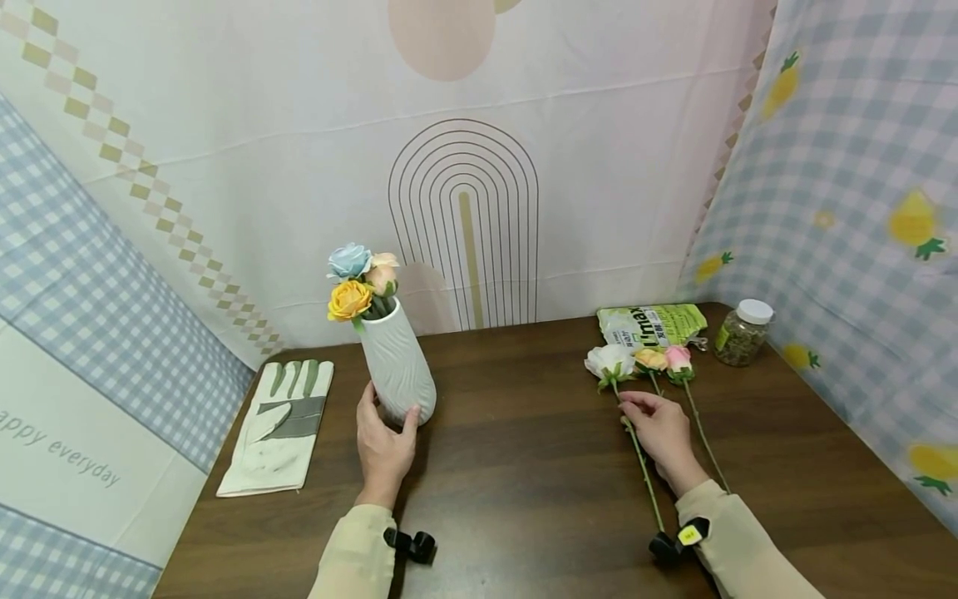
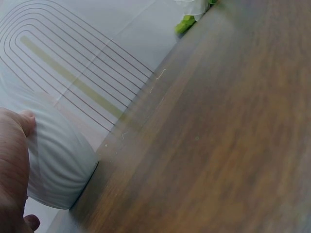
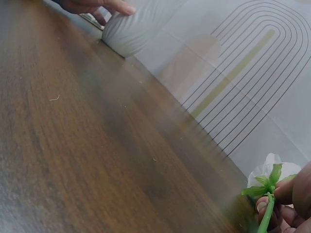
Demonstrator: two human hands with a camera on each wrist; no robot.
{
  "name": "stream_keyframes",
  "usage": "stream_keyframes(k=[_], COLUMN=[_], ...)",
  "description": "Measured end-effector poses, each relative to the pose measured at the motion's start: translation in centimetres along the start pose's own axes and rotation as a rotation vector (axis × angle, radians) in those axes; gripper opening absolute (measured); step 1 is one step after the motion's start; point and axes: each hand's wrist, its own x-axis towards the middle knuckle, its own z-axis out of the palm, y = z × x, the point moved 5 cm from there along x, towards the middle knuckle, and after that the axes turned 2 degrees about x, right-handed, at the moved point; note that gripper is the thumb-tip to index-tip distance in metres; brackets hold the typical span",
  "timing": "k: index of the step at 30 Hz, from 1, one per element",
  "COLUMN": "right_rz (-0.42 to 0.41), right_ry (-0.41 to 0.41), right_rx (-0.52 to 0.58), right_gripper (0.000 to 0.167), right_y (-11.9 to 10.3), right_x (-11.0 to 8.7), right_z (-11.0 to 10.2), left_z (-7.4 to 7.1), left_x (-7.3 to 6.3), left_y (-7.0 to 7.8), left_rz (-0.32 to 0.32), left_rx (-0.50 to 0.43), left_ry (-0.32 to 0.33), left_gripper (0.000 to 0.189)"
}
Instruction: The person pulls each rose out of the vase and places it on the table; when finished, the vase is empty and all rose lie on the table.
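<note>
My left hand (image 1: 385, 445) grips the lower part of a white ribbed vase (image 1: 399, 362), thumb on one side and fingers on the other. Blue, peach and yellow artificial flowers (image 1: 350, 299) stand in the vase's mouth. In the left wrist view, the vase (image 2: 60, 155) has its base on the table. On the right, my right hand (image 1: 662, 433) pinches the green stem of a white artificial rose (image 1: 609, 362) just below its bloom, also seen in the right wrist view as a white flower (image 3: 272, 170). Beside it lie a yellow-orange rose (image 1: 650, 359) and a pink rose (image 1: 678, 358).
A white work glove (image 1: 277, 441) with grey and green parts lies at the table's left. Behind the roses are a green printed bag (image 1: 651, 324) and a lidded jar (image 1: 741, 334). Patterned cloth hangs along the back and sides of the brown table (image 1: 516, 466).
</note>
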Motion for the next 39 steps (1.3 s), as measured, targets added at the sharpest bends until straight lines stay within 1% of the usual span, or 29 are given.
stream_keyframes(k=[8, 21, 24, 29, 31, 33, 35, 39], right_rz=[-0.002, 0.002, -0.028, -0.150, -0.203, -0.255, -0.307, -0.397], right_ry=[0.004, 0.003, 0.011, 0.069, 0.071, 0.053, 0.025, -0.056], right_rx=[-0.022, -0.128, -0.144, -0.160, -0.152, -0.139, -0.129, -0.126], right_gripper=[0.024, 0.029, 0.028, 0.024, 0.023, 0.024, 0.024, 0.024], right_y=[-0.1, -0.4, -1.1, -3.5, -4.9, -6.5, -8.4, -12.4], right_x=[-0.2, -0.6, -1.0, -1.7, -2.0, -2.2, -2.3, -2.4], right_z=[-0.1, -0.4, -0.6, -0.9, -0.8, -0.4, 0.1, 0.9], left_z=[0.0, 0.1, 0.2, 0.2, 0.1, -0.1, -0.6, -1.8], left_x=[-0.1, -0.4, -0.5, -0.5, -0.3, 0.0, 0.5, 1.8], left_y=[0.0, -0.1, -0.1, 0.1, 0.3, 0.4, 0.5, 0.8], left_rz=[-0.003, -0.008, -0.010, -0.019, -0.022, -0.021, -0.006, 0.029], left_rx=[-0.007, 0.001, 0.001, 0.003, 0.003, 0.003, 0.009, 0.025], left_ry=[-0.002, 0.001, -0.002, -0.016, -0.021, -0.015, -0.005, 0.001], left_gripper=[0.078, 0.079, 0.079, 0.079, 0.079, 0.079, 0.079, 0.079])
